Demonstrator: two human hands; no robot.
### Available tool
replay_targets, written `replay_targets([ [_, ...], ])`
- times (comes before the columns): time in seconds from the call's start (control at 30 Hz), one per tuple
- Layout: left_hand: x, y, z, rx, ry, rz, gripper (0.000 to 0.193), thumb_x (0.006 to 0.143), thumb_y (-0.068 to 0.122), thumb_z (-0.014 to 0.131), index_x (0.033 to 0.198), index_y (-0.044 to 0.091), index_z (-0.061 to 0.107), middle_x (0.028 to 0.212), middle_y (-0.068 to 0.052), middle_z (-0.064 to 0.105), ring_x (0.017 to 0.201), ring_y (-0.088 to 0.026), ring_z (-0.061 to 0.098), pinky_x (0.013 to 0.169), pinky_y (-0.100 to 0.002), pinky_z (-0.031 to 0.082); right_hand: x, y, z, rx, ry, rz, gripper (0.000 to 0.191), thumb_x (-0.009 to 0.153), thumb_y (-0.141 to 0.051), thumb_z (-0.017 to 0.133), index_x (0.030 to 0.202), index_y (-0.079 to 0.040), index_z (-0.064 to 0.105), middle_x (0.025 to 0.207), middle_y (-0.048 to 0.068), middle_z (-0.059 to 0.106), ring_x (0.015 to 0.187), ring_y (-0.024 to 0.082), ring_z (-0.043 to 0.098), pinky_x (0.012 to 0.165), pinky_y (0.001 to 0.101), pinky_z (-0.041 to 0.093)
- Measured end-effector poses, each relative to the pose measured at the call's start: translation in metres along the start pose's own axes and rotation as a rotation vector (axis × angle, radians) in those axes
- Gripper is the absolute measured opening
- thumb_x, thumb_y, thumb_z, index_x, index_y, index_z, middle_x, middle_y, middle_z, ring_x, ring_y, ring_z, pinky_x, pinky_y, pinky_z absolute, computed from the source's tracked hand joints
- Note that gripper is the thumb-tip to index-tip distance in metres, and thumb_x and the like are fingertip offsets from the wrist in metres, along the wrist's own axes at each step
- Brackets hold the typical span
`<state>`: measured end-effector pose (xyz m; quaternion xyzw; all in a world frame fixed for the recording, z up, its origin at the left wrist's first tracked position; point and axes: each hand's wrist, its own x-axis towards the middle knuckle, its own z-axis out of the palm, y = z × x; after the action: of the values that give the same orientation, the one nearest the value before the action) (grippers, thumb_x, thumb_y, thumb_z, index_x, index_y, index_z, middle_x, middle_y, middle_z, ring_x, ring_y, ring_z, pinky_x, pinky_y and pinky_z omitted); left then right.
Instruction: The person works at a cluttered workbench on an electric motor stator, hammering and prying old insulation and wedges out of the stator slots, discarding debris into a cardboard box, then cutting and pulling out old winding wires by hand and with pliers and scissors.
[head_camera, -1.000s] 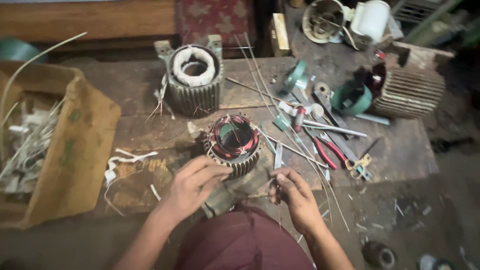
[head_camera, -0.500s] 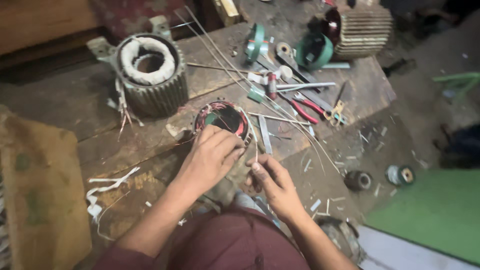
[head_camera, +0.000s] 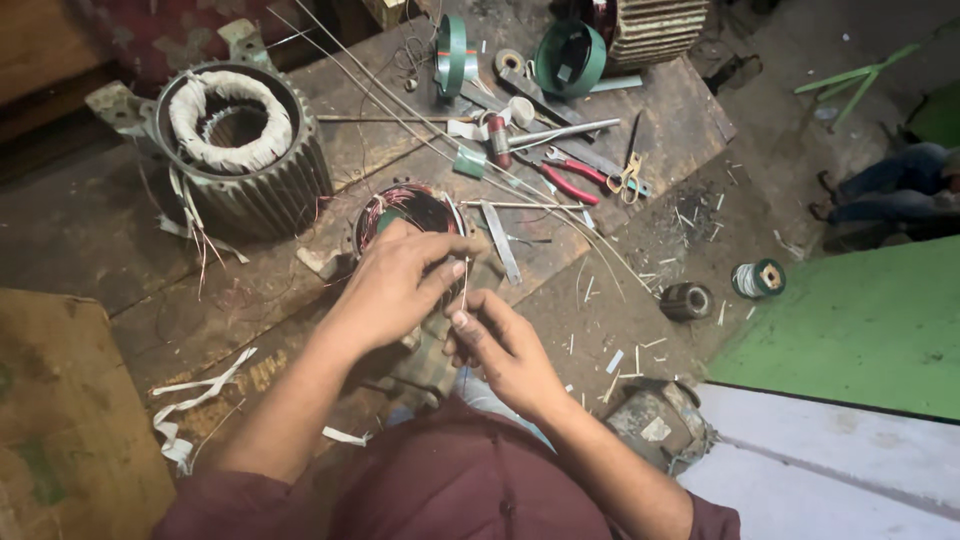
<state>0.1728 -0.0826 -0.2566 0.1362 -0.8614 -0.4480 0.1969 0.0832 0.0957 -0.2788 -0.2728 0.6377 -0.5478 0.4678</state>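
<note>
mostly, the small stator (head_camera: 410, 215) lay hidden under the left hand (head_camera: 400, 285), which was spread over its near rim; only the far arc of its bore, with reddish copper windings, showed above the knuckles. the left fingers curled down over the rim and touched it, though whether they truly gripped it could not be told. the right hand (head_camera: 500, 345) sat just beside, fingertips pinched shut on a thin pale wire (head_camera: 466, 290) that rose between the two hands; its lower end was lost behind the fingers. the stator rested on the wooden bench (head_camera: 120, 230), near the front edge, close to the person's lap. what lay under the wrists was too dark to make out.

behind and to the left stood a large ribbed stator (head_camera: 245, 150) with white-wrapped windings. red-handled pliers (head_camera: 560, 180) and yellow-handled scissors (head_camera: 628, 178) lay among long thin rods at the far right of the bench. a green fan cover (head_camera: 570, 58) was cut off near the top edge. two spools (head_camera: 757, 279) lay on the floor, and another person's legs (head_camera: 885, 195) showed at the right edge.

compared with half a second earlier, the view had swung left and closer: the large stator sat further into the picture, and the hands kept the same hold on the small stator and wire.
</note>
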Motion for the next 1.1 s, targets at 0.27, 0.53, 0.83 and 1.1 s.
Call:
replay_targets([
  [0.27,0.008,-0.004,-0.004,-0.084,-0.104,-0.174,0.032,0.089,0.023,0.070,0.120,0.019,0.075,0.097,-0.013,0.066,0.100,-0.027,0.061,0.088,-0.039,0.051,-0.001,-0.004,0.002,-0.082,0.021,0.017,0.025,0.106,-0.028,0.055,0.116,-0.005,0.061,0.084,0.001,0.067,0.072,0.007,0.058,0.064,0.0240,0.048],
  [0.53,0.013,-0.001,-0.001,-0.004,-0.106,-0.213,0.028,0.086,0.028,0.072,0.112,0.018,0.078,0.089,-0.014,0.070,0.093,-0.030,0.062,0.084,-0.042,0.050,-0.006,-0.036,-0.021,-1.201,0.344,-0.642,0.030,0.094,-0.018,0.069,0.122,-0.010,0.063,0.109,0.012,0.069,0.099,0.032,0.066,0.086,0.0413,0.054],
  [0.83,0.017,-0.006,0.007,0.012,-0.107,-0.217,0.027,0.086,0.029,0.072,0.110,0.019,0.078,0.090,-0.016,0.071,0.095,-0.033,0.064,0.086,-0.044,0.050,0.014,-0.039,-0.042,-1.531,0.290,-0.897,0.048,0.083,-0.014,0.066,0.132,-0.011,0.066,0.128,0.009,0.061,0.119,0.030,0.059,0.099,0.0437,0.051],
  [1.1,0.017,-0.006,0.018,0.092,-0.086,-0.240,0.028,0.085,0.030,0.073,0.111,0.021,0.079,0.094,-0.017,0.073,0.098,-0.034,0.063,0.089,-0.044,0.050,0.023,-0.011,-0.036,-1.000,0.336,-0.586,0.028,0.092,-0.019,0.068,0.118,-0.009,0.066,0.110,0.009,0.061,0.094,0.028,0.063,0.078,0.0403,0.054],
])
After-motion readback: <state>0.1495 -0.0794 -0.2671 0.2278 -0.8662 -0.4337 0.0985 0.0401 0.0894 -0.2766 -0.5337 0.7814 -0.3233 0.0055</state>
